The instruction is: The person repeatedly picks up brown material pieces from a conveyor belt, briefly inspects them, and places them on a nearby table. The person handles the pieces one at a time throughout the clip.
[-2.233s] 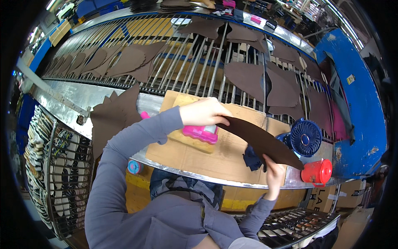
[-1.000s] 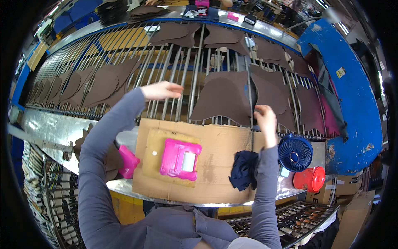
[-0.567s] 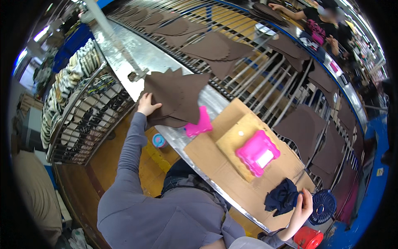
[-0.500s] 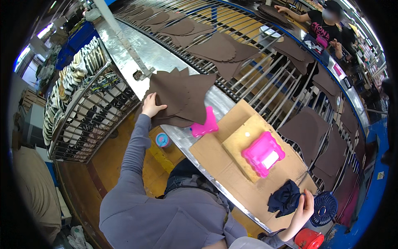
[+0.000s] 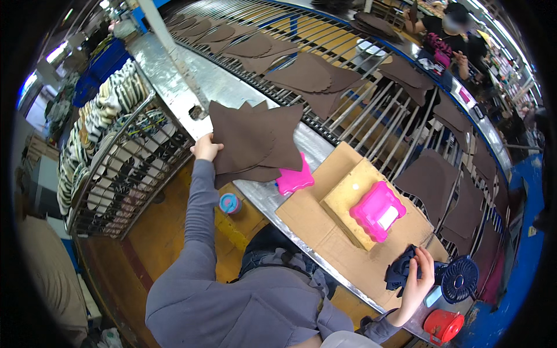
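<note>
Stack of brown cut pieces lies at the desk's left end, its edge pinched by the left hand. Sheets look thin, light and floppy; best taken at the edge. Right hand grips a dark cloth. Pink tray holds a white pad. Wire rack holds soles.
</note>
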Demonstrator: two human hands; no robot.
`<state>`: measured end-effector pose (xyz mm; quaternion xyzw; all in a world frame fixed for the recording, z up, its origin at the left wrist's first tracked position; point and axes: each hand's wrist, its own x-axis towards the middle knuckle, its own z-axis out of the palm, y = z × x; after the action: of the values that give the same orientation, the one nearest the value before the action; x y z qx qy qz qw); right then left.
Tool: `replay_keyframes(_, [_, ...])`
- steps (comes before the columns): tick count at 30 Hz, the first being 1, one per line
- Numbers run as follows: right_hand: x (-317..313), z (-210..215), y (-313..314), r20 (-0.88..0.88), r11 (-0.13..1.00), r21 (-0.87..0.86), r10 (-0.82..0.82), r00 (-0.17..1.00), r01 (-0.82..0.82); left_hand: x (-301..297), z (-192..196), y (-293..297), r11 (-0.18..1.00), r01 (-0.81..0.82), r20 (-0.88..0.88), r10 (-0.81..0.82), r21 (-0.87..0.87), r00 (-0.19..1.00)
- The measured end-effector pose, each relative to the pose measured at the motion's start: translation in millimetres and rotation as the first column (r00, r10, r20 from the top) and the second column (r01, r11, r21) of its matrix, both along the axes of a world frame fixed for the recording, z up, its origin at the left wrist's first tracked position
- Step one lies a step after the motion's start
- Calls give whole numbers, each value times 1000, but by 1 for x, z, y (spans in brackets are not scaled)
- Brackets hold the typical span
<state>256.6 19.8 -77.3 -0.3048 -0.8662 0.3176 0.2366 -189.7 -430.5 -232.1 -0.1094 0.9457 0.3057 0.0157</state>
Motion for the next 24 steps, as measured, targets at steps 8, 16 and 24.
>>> replay_keyframes(8, [-53,37,-48,-127,931,-156,313,941,-331,92,143,94,286,421,-453,53,861,890])
replay_keyframes(16, [-125,54,-78,-348,896,-4,415,841,-444,206,155,265,-417,119,-224,-211,901,952])
replay_keyframes(24, [-103,53,0,-307,930,75,365,879,-359,119,146,230,-42,558,-495,-521,829,696])
